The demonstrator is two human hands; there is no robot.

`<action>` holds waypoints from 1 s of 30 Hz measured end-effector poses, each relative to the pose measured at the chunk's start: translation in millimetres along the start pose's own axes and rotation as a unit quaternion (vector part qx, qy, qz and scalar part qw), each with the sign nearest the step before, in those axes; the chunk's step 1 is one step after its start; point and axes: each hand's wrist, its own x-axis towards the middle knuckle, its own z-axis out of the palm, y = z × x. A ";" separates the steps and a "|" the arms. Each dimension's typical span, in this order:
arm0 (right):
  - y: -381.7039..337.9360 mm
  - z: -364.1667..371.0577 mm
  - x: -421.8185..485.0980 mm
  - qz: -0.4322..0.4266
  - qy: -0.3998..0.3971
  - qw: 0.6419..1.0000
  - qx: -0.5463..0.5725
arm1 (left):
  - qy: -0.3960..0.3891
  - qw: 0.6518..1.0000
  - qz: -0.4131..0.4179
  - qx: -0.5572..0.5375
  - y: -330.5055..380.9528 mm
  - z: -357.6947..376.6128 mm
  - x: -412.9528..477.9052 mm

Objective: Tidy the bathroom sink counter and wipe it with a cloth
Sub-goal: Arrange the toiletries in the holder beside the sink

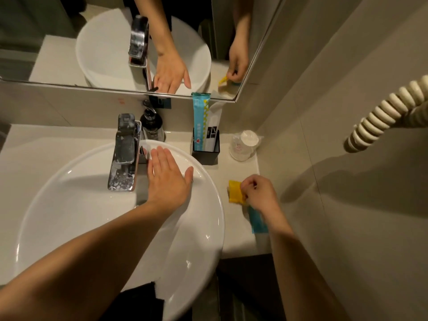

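Two hands are at work: the left hand [168, 176] is laid flat, fingers spread, on the basin [203, 228], seemingly for balance, while a yellow packet [235, 191] near the counter's [240, 242] right edge is pinched by the right hand [260, 193], likely for clearing.

basin [69, 205] left | holder [205, 149] behind | cup [245, 145] right of holder

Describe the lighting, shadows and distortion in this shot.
Head view: dim, warm light; wide-angle lens bows the mirror edge and basin; glare streaks on the basin rim; soft arm shadows fall on the right wall; the right hand at the yellow packet looks slightly blurred.
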 end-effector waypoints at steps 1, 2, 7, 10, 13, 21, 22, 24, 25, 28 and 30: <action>-14.8 -7.9 3.0 -0.027 0.011 0.999 0.025 | 0.002 1.000 0.000 0.000 0.0 -0.1 -0.1; -31.0 -15.3 6.4 -0.066 0.018 0.996 0.050 | 0.005 1.000 0.001 0.001 -0.3 0.0 -0.3; -102.6 -24.4 32.4 -0.230 0.037 0.969 0.086 | 0.002 1.000 0.001 0.007 -0.7 0.2 0.6; -125.8 -8.3 46.6 -0.275 0.028 0.960 0.051 | 0.001 1.000 0.001 0.009 -0.6 0.1 1.0; -126.9 14.2 58.1 -0.283 0.005 0.959 0.006 | 0.002 1.000 0.000 0.009 -1.4 1.5 1.4; -105.8 49.3 69.7 -0.237 -0.002 0.966 -0.103 | 0.009 1.000 0.005 0.014 -2.1 1.7 1.4; -104.2 51.4 71.0 -0.232 0.009 0.966 -0.112 | 0.009 1.000 0.006 0.012 -2.3 1.5 1.7; -102.3 54.6 74.3 -0.213 0.025 0.970 -0.119 | 0.011 1.000 0.008 0.011 -2.8 1.9 1.8; -101.8 56.3 75.5 -0.203 0.029 0.971 -0.123 | 0.012 1.000 0.010 0.011 -3.1 2.2 1.6; -100.1 60.7 79.1 -0.186 0.034 0.973 -0.136 | 0.020 1.000 0.009 0.010 -3.2 3.3 1.2; -101.0 62.6 81.4 -0.173 0.034 0.975 -0.137 | 0.024 1.000 0.008 0.012 -2.8 4.2 1.1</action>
